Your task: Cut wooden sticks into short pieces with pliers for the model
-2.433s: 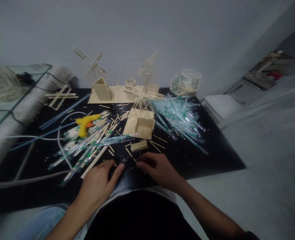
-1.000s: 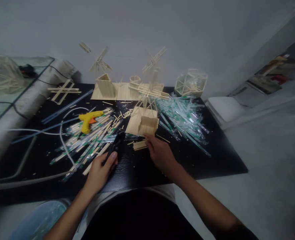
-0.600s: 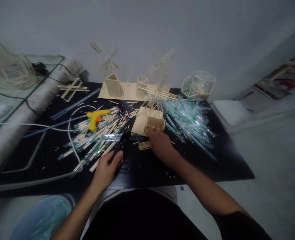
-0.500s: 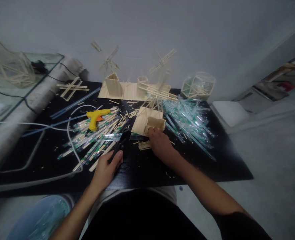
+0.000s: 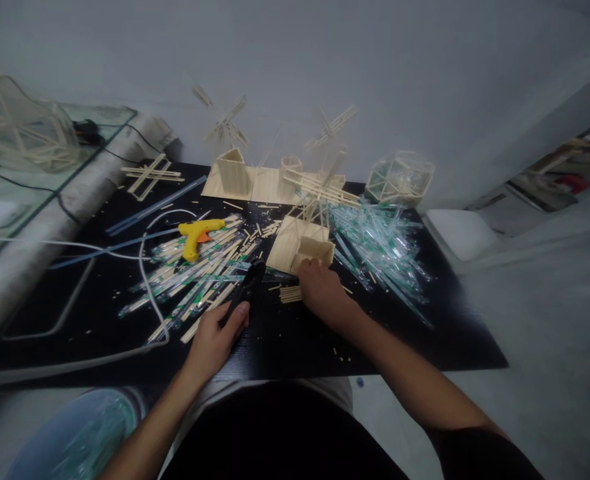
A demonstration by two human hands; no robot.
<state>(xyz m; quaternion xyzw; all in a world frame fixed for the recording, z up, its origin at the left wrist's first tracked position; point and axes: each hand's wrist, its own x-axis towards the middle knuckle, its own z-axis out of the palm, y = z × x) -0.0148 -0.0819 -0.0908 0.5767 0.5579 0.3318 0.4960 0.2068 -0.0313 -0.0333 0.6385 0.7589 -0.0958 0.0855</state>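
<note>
Since first frame, right hand point(image 5: 322, 288) has moved from near table point(image 5: 425, 347) edge to open-topped box of pale wooden sticks point(image 5: 319, 247), on square pale wooden board point(image 5: 283, 241). Fingers bunched at box's near side; I can't tell if they grip anything. Left hand point(image 5: 217, 335) curls round black pliers-like tool point(image 5: 247, 287). Looks like fitting or checking step; next calls for light, steady touch.

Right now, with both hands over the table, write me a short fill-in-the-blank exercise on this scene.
1. The person's left hand holds a slim hand tool coloured ____.
2. The person's right hand is at an open-topped pale wooden box, which in the picture stands to the ____ of the tool.
3. The plastic glue gun with an orange trigger has a ____ body.

Missing words: black; right; yellow.
</note>
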